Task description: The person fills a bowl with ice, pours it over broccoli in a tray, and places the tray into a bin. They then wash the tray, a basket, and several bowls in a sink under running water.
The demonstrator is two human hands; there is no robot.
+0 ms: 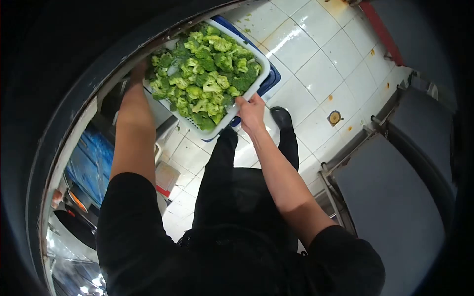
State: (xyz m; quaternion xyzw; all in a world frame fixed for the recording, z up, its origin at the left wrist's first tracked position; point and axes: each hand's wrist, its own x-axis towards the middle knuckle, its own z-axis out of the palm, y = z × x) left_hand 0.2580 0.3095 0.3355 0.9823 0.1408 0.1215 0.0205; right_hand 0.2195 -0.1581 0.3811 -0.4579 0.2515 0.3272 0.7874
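Note:
A white plastic basket [265, 69] heaped with cut broccoli florets [207, 74] is held out in front of me, tilted in view. My right hand [252, 112] is closed on its near right rim, with the thumb and fingers around the edge. At the basket's far left side is my left hand [140, 71], in shadow and partly cut off by the dark edge above it; its fingers are hidden. A few clear pieces that look like ice or plastic lie among the florets. Something blue [273, 79] shows beneath the basket.
White floor tiles [316, 74] run underfoot, with a round drain [335, 118] to the right. Grey panels [390, 192] on metal frames stand at the right. Blue plastic wrap [91, 163] and a dark pan [74, 224] are at the left.

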